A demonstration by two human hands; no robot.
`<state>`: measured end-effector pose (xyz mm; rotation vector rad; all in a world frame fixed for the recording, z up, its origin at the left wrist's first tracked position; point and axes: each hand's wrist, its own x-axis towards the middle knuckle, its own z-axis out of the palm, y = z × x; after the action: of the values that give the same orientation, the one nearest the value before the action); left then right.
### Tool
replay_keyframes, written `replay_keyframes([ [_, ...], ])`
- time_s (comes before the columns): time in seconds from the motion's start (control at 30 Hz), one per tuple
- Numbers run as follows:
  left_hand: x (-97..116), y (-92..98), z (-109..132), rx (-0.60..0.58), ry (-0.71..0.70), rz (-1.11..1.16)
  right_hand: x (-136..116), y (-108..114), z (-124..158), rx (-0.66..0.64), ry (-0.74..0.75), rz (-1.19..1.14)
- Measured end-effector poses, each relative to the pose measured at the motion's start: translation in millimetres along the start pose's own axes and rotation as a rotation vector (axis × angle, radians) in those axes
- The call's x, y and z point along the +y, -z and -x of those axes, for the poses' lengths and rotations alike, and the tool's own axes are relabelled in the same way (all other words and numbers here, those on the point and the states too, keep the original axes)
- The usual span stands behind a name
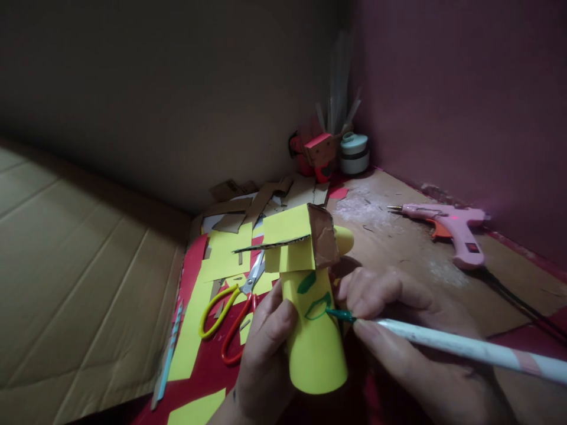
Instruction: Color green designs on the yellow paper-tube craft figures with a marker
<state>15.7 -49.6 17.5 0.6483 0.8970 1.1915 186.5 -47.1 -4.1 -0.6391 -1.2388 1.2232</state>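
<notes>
A yellow paper figure (314,360), with a tube-shaped body and a box-like cardboard top (290,224), is gripped around its side by my left hand (270,348). On the tube show a filled green leaf shape and, below it, a green leaf outline. My right hand (398,319) pinches a white marker (447,343) near its green tip, which touches the outline's right end. Part of the tube behind my left fingers is hidden. Just left of my left hand lie scissors (241,289) with one yellow and one red handle, blades apart.
A pink glue gun (452,224) lies at the right, its cord trailing off. Yellow paper (190,336) and cardboard scraps (266,198) cover the left side near a pencil (170,348). A lidded pot (354,154) and a box-headed figure (319,152) stand behind. A large cardboard panel (88,277) leans at left.
</notes>
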Motion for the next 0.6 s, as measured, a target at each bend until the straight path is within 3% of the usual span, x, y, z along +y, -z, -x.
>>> replay_keyframes([
  [0.2, 0.0, 3.8, 0.6, 0.000, 0.043, 0.008, 2.6, -1.9, -2.0, 0.064, 0.003, 0.028],
  [0.4, 0.6, 0.2, -0.2, -0.004, 0.013, -0.005, 0.2, -1.5, -4.5, 0.024, -0.002, 0.015],
  [0.6, 1.5, 2.8, 0.2, -0.051, 0.043, 0.004, 3.8, -2.3, -2.9, 0.067, -0.005, 0.019],
])
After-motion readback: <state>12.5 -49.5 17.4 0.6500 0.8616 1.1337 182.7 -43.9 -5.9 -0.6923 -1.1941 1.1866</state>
